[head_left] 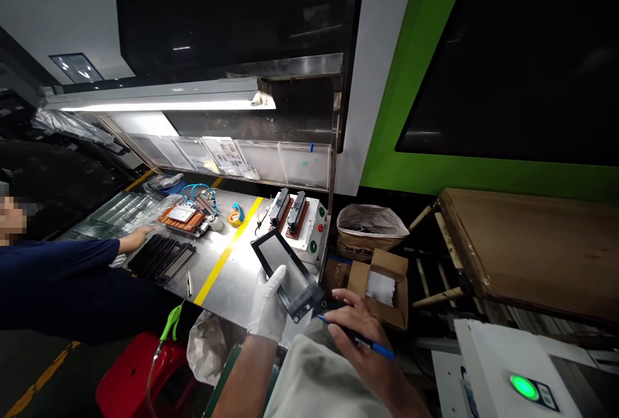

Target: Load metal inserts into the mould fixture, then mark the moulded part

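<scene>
Framed panel in left hand, over metal surface, 12 o'clock. On surface: board at 11 o'clock, slotted frames before it, tape roll right of it, fixture farther right. Cardboard box at 1 o'clock, bag behind it; wooden panel at 2 o'clock.

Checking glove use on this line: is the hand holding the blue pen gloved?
No, the right hand is bare on the blue pen, while the left hand wears a white glove.
</scene>
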`<state>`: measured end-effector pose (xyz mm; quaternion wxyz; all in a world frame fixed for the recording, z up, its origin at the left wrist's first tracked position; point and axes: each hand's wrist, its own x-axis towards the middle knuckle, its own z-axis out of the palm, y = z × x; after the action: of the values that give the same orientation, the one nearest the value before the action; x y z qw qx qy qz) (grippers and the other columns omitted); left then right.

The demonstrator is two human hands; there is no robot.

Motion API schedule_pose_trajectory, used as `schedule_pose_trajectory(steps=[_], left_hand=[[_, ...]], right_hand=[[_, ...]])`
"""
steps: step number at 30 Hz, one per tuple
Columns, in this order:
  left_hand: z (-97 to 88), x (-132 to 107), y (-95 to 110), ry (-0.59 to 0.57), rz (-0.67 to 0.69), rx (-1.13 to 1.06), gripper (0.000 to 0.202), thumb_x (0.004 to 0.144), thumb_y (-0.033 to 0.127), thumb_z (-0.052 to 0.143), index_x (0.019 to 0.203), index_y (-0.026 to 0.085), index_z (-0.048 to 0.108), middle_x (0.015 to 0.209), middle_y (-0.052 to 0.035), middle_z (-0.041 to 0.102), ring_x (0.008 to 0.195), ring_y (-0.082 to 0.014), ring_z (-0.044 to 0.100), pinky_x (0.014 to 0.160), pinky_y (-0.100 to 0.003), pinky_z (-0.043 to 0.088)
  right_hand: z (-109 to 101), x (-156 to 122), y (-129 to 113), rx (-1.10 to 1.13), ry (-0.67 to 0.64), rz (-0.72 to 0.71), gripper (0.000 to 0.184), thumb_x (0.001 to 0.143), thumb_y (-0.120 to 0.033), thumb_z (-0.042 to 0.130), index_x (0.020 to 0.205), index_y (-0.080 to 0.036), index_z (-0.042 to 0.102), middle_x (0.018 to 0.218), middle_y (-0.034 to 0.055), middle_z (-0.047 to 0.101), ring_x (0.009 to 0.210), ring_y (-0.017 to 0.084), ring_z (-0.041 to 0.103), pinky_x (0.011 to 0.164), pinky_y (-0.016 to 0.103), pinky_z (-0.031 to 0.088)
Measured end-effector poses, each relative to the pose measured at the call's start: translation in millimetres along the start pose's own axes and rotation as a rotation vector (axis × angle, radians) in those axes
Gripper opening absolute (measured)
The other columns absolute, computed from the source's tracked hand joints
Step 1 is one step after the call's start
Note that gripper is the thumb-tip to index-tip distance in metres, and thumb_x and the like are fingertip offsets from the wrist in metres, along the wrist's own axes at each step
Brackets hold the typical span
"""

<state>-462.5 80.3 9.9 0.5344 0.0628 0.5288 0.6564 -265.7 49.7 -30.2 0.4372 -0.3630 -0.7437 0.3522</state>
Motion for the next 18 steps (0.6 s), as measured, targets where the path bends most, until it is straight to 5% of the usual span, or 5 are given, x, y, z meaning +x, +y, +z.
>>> schedule_pose_trajectory(steps=[4, 10, 14, 18], left_hand=[[3.2, -1, -4, -0.032, 0.028, -0.019, 0.046, 0.082, 0.024, 0.077, 0.125, 0.023, 0.06, 0.101, -0.0037, 0.078, 0.084, -0.0175, 0.075, 0.079, -0.031, 0.063], [3.7, -4, -5, -0.009, 0.021, -0.047, 0.043, 0.08, 0.025, 0.079, 0.119, 0.024, 0.06, 0.098, -0.0024, 0.077, 0.082, -0.0189, 0.074, 0.076, -0.034, 0.062], [-4.9, 3, -6, -0.012, -0.08, -0.044, 0.037, 0.081, 0.035, 0.079, 0.113, 0.021, 0.065, 0.091, -0.0046, 0.078, 0.084, -0.0219, 0.075, 0.083, -0.037, 0.062], [-20.4, 19, -11, -0.05, -0.098, 0.047, 0.056, 0.083, 0.067, 0.065, 0.108, 0.016, 0.07, 0.089, -0.015, 0.079, 0.093, -0.033, 0.076, 0.086, -0.048, 0.062]], right_hand=[[6, 6, -5, -0.078, -0.173, -0.083, 0.024, 0.096, -0.022, 0.065, 0.117, -0.033, 0.071, 0.107, 0.0012, 0.08, 0.142, 0.031, 0.05, 0.119, 0.054, 0.037], [10, 12, -7, -0.148, -0.258, -0.132, 0.025, 0.096, -0.021, 0.063, 0.116, -0.034, 0.07, 0.105, 0.0002, 0.08, 0.142, 0.033, 0.051, 0.116, 0.056, 0.037], [6, 8, -7, -0.038, -0.15, -0.137, 0.02, 0.094, -0.015, 0.062, 0.103, -0.031, 0.071, 0.091, 0.0016, 0.079, 0.135, 0.031, 0.057, 0.113, 0.051, 0.046], [-7, 1, 6, 0.141, 0.165, -0.101, 0.021, 0.093, -0.019, 0.062, 0.106, -0.031, 0.074, 0.116, 0.0069, 0.077, 0.127, 0.031, 0.064, 0.095, 0.041, 0.062]])
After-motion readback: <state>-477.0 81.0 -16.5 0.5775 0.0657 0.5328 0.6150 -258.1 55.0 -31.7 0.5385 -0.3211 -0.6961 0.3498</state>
